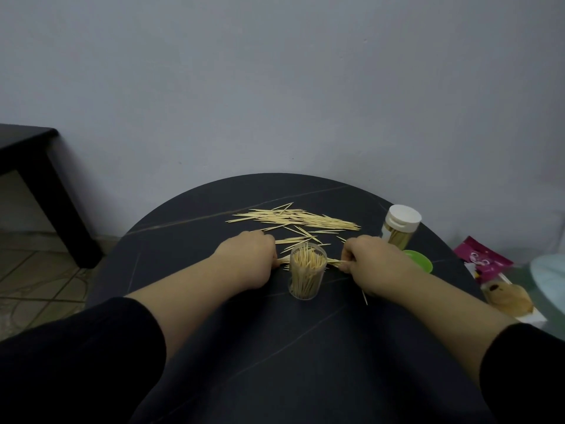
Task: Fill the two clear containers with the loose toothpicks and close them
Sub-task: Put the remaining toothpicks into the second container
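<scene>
An open clear container [306,278] stands upright in the middle of the dark round table [275,347], packed with toothpicks. My left hand [249,260] and my right hand [371,264] sit on either side of it, each pinching one end of a small bundle of toothpicks that runs behind the container. A pile of loose toothpicks [301,220] lies farther back. A second clear container [400,226] with a white lid stands closed at the right, toothpicks inside. A green lid [420,261] lies beside my right hand.
One stray toothpick [364,296] lies under my right wrist. Snack packets [489,270] sit off the table's right edge. A black side table [36,166] stands at the left against the wall.
</scene>
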